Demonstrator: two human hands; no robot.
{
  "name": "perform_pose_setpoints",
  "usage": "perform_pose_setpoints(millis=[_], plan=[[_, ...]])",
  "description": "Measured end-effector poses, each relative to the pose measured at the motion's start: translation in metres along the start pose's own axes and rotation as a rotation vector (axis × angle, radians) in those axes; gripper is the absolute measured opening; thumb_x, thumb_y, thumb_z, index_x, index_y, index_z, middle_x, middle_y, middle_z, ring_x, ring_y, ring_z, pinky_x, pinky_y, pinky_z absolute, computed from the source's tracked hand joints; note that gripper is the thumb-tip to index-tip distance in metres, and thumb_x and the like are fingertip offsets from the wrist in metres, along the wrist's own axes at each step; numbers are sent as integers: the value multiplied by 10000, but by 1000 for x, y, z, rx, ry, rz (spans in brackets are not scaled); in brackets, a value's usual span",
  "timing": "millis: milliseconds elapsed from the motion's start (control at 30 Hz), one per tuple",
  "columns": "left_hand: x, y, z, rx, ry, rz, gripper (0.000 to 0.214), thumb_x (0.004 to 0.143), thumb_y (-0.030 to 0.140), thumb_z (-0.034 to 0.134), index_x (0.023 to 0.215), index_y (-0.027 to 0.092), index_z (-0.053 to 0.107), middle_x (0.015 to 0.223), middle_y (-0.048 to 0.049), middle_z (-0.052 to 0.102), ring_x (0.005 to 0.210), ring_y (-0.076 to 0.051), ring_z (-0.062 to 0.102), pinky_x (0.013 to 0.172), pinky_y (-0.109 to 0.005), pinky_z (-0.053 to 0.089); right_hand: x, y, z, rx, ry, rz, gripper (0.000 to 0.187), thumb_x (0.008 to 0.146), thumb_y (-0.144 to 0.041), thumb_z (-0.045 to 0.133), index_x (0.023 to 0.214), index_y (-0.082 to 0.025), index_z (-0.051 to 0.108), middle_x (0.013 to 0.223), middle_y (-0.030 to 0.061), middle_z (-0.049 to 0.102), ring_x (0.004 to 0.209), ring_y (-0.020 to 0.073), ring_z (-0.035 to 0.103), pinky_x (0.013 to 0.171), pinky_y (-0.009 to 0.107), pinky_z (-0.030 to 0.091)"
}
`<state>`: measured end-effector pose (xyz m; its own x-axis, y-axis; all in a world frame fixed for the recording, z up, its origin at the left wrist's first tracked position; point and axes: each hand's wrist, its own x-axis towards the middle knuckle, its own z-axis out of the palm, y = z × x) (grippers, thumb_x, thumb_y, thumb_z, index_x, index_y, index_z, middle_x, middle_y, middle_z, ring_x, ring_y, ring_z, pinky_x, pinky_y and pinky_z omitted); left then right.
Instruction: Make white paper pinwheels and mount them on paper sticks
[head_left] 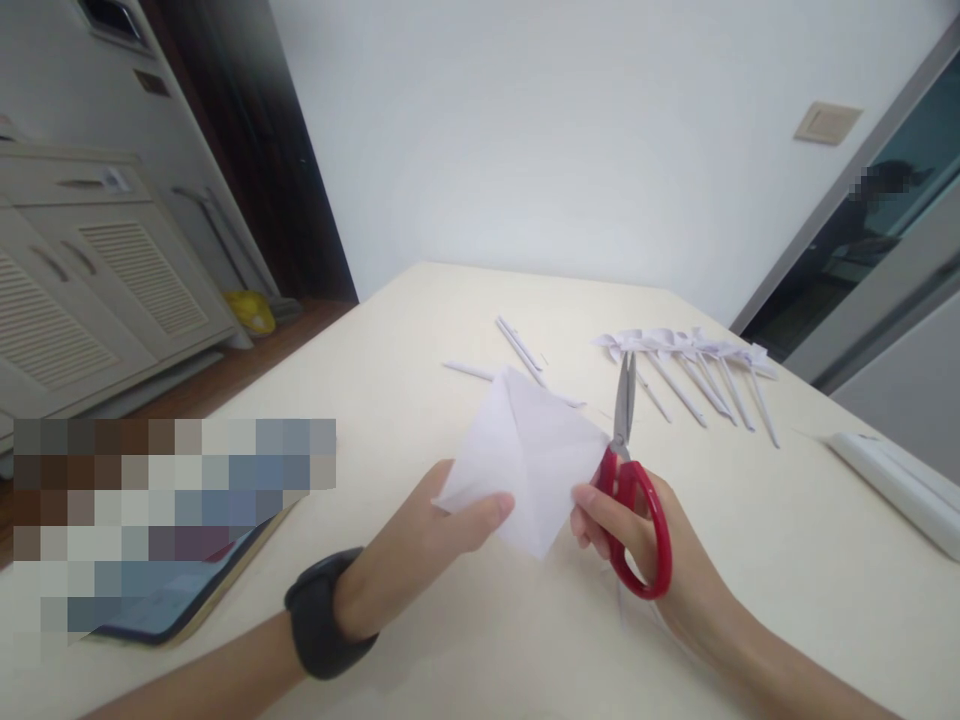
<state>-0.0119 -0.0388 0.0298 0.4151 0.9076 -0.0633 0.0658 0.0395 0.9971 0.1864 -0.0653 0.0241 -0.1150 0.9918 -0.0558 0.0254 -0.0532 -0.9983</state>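
At the far left, a tablet-like device (176, 600), partly blurred out, is laid on the table (375, 390). Next to it, a dark watch (322, 615) is worn on the wrist of the left hand (442, 520), by which a creased sheet of paper (525, 450) is pinched, thumb on top and fingers beneath. The sheet is held above the table, between both hands; a light, flat pinch is advised, so that the creases are not crushed. Behind it, thin paper sticks (519, 345) are laid loose. The red-handled scissors (627, 483) are clasped in the right hand (630, 525), blades pointed away from the body; whether the paper's edge is also pinched there cannot be told. For clean work, the blades are best lined up with a crease and the left fingers placed clear of them. Farther right, folded paper pieces on sticks (679, 345) are set in a row, well apart from a long white object (896, 490).
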Motion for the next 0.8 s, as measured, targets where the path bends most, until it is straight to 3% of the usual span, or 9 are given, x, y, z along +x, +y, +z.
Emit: perform_pose_setpoints(millis=[200,567,667,800], plan=[[4,2,6,113,-89,3,328,800,281,538,505,191,426,440,77,314,407,-76,270,394,-207,240,-1,-6,2,67,-20,57,325,858,-364,523,604,-163,532,505,-20,470,573,125,490,607,266,384],[10,-14,5,117,-167,-13,291,844,346,462,646,152,551,383,86,362,351,-65,295,395,-218,231,-1,1,4,217,22,-67,310,880,-335,506,616,-173,507,487,-35,415,557,124,475,613,273,374],[6,-10,3,79,-105,-14,288,841,341,488,630,154,547,385,92,325,364,-62,282,401,-221,209,-1,-1,4,291,-45,-93,382,935,-399,369,682,-172,543,526,-20,447,576,124,479,621,271,380],[4,-3,-2,-46,95,65,367,837,295,500,498,182,419,394,92,270,379,-60,227,396,-235,158,-3,0,3,392,-205,-40,539,923,-539,193,829,-164,569,640,20,550,565,119,478,618,282,414]])
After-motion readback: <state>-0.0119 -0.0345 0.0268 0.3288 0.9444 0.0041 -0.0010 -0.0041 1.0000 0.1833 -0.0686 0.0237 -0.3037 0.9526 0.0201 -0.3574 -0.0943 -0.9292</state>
